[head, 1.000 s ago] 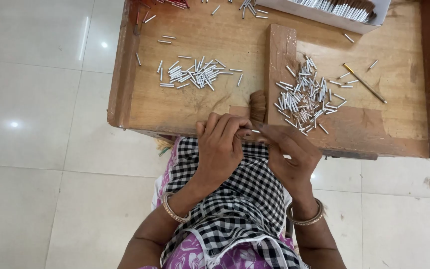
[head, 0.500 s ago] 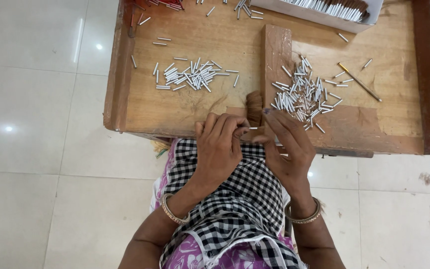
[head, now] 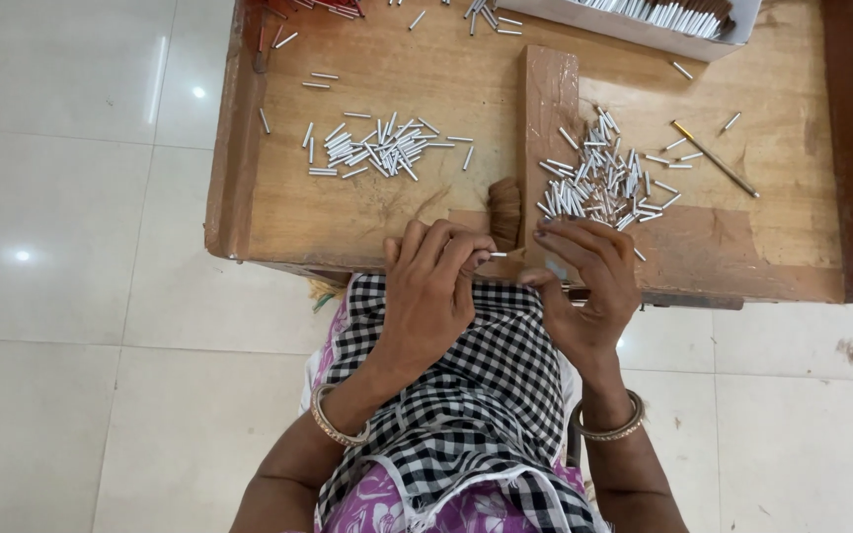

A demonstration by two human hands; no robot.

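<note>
At the near edge of the wooden tabletop [head: 348,212], a small silver tube [head: 499,255] sits pinched in the fingers of the left hand [head: 431,291]. Opposite, the right hand [head: 584,286] has its fingers curled, apparently holding brown fibre at the tube's tip. Beyond lie a brown tuft [head: 505,209], two piles of tubes [head: 377,148], [head: 599,183], and a thin brass stick [head: 715,158].
</note>
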